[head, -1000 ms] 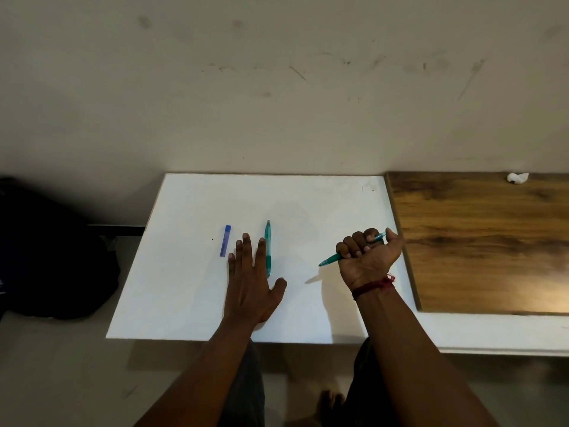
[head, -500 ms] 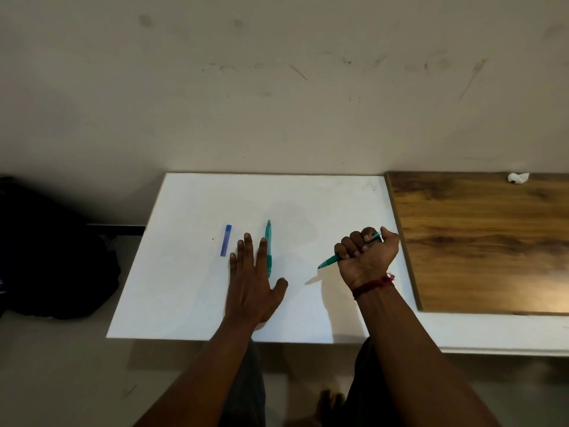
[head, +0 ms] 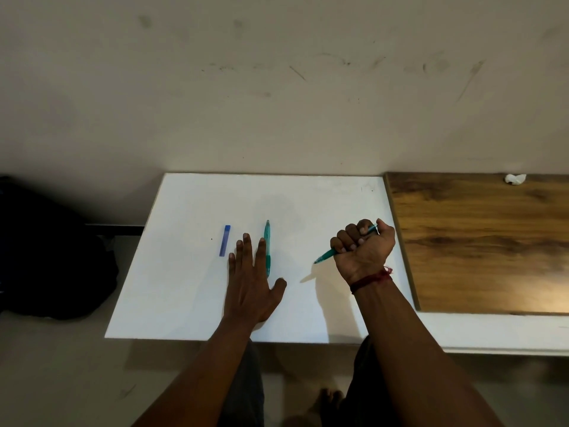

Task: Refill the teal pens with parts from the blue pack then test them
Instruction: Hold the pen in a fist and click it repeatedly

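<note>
My right hand (head: 363, 249) is closed in a fist around a teal pen (head: 324, 257), tip pointing down-left just above the white board (head: 191, 288), thumb on the pen's top end. My left hand (head: 251, 282) lies flat on the board, fingers spread and holding nothing. A second teal pen (head: 267, 241) lies lengthwise beside my left index finger, touching or nearly touching it. The small blue pack (head: 225, 240) lies just left of my left fingertips.
The white board meets a wood-grain panel (head: 492, 241) on the right, with a crumpled white scrap (head: 514, 178) at its far edge. A dark bag (head: 46, 257) sits on the floor to the left. A scuffed wall rises behind.
My right fist has shifted slightly with its pen, the thumb settling over the top end. My left hand, the other pen and the blue pack have stayed put.
</note>
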